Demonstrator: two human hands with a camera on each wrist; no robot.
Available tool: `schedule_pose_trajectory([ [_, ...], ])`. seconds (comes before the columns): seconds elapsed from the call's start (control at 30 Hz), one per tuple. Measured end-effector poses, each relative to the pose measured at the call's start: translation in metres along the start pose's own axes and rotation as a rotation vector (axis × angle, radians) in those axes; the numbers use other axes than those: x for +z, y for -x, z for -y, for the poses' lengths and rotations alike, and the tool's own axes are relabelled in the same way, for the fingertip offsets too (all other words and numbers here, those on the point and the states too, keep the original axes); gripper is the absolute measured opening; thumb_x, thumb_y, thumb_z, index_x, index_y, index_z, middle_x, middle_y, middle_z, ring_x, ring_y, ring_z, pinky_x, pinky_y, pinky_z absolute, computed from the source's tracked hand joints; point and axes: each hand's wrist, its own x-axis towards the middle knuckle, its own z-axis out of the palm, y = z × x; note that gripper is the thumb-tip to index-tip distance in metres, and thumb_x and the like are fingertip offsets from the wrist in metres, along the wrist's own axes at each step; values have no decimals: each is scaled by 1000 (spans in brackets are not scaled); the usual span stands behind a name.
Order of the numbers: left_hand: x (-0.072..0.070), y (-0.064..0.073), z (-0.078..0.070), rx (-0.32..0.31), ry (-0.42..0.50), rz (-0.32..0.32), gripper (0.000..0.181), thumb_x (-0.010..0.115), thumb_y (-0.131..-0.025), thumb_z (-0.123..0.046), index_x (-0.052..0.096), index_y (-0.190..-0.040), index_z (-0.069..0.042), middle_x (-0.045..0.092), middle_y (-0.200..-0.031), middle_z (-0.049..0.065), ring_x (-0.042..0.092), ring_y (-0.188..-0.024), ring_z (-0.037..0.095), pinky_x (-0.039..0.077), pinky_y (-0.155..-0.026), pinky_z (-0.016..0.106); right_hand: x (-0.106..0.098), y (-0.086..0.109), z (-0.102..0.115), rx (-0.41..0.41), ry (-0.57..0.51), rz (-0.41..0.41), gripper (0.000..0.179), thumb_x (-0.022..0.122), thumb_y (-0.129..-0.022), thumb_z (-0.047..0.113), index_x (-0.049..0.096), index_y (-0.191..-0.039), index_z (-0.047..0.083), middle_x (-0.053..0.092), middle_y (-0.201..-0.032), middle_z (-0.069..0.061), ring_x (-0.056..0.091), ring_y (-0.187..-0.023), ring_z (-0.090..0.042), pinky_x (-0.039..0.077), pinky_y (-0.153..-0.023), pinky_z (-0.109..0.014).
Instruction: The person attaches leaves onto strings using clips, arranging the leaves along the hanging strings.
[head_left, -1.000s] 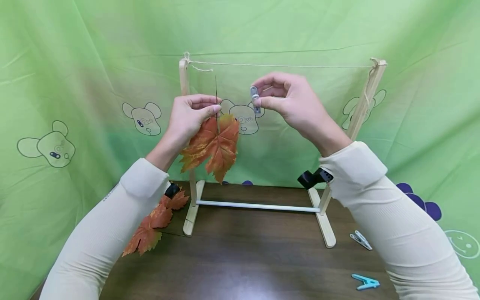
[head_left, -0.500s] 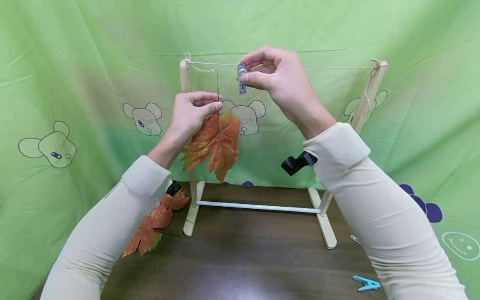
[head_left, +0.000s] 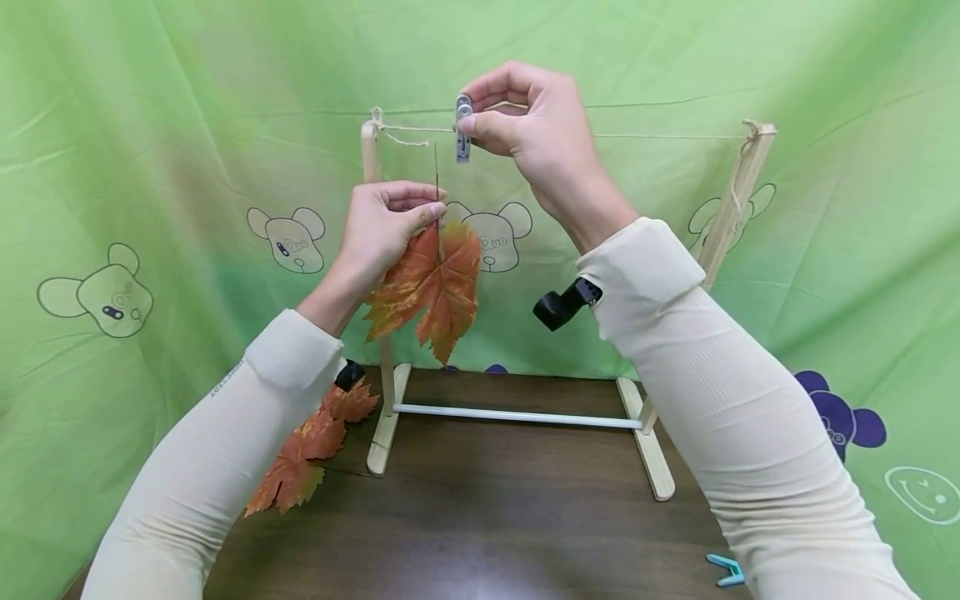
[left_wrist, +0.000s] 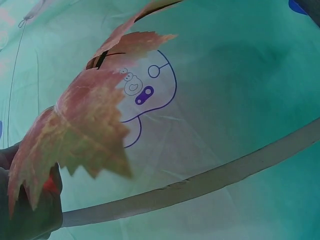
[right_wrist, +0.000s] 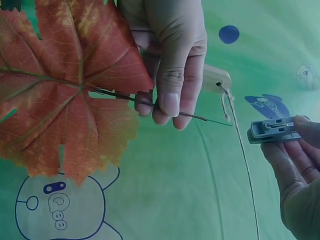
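Observation:
My left hand [head_left: 393,218] pinches the thin dark stem of an orange-red artificial maple leaf [head_left: 442,283], which hangs below the fingers with the stem tip pointing up. In the right wrist view the stem [right_wrist: 185,114] runs between thumb and fingers, its green tip near the string [right_wrist: 242,145]. Higher and to the right, my right hand [head_left: 543,137] holds a grey clothespin [head_left: 463,129] between thumb and fingers. The clothespin overlaps the string in the head view; in the right wrist view it shows beside the string. In the left wrist view the leaf [left_wrist: 95,115] covers part of the hand.
The string is tied between two posts of a wooden rack [head_left: 723,200], with a white bar [head_left: 517,414] low across it. More orange leaves [head_left: 300,458] lie on the dark table [head_left: 480,517] at left. A turquoise clothespin [head_left: 726,570] lies at front right, partly behind the sleeve.
My right hand has risen and moved left with the clothespin, from below the string up to its height. My left hand and the leaf have barely moved.

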Motion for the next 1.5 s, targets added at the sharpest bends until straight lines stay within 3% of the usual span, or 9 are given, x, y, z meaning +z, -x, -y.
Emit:
schedule_pose_trajectory([
  [0.67,3,2,0,51,-26,-20,24,77,-95,-5,77,-117,3,80,-100,10,73,-78,8,58,-68,17,18,-21,2,-3,-38,-42,22,73,-87,-18,71,-89,4,70,-87,-7,71,-81,-16,61,-88,-31],
  [0.9,3,2,0,68,-42,-26,23,77,-95,-5,78,-116,2,80,-101,11,73,-78,8,58,-69,18,24,-29,5,-1,-3,-54,22,73,-87,-17,71,-87,5,68,-86,-6,68,-81,-16,60,-89,-32],
  [1.17,6,0,-1,90,0,-26,22,74,-96,0,76,-116,8,79,-105,19,75,-80,17,58,-67,17,27,-36,7,36,0,-80,23,73,-86,-18,70,-84,5,67,-83,-5,66,-81,-16,60,-91,-32],
  [1.5,8,1,-2,94,-15,-36,21,73,-96,0,76,-116,8,79,-107,21,73,-75,9,58,-68,17,28,-40,5,86,48,-70,22,72,-89,-16,69,-86,6,65,-85,-5,66,-84,-16,60,-86,-30],
])
